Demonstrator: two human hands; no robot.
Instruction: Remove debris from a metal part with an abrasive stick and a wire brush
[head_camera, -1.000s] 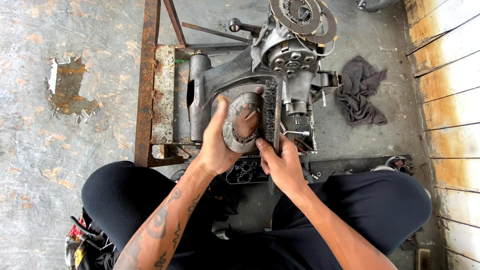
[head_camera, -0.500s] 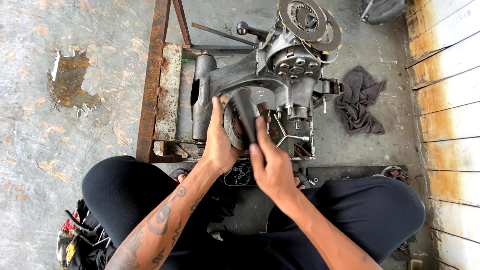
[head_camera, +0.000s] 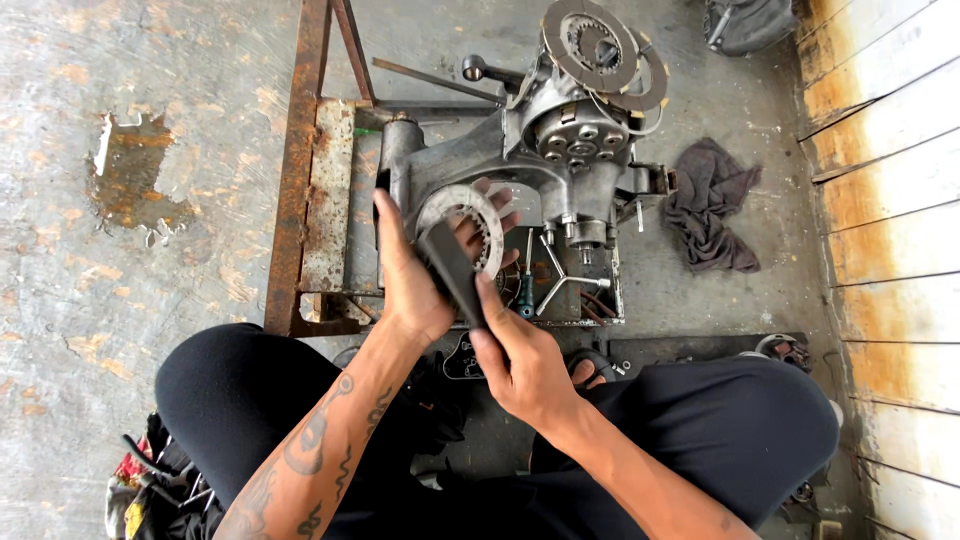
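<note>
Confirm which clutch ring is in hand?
The pale toothed ring in the left hand, scraped by a dark strip; the darker rings rest atop the engine.

Stained concrete floor (head_camera: 120, 250); rust-streaked pale wall (head_camera: 890, 200) at right.

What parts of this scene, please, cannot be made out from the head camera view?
- Toothed ring plate: its lower left edge is hidden by the left hand and the dark flat piece.
- Dark flat piece: its near end is buried in the right hand.
- Bag: cut off by the top edge.
- Tools beside the leg: too small and cluttered to identify.
</note>
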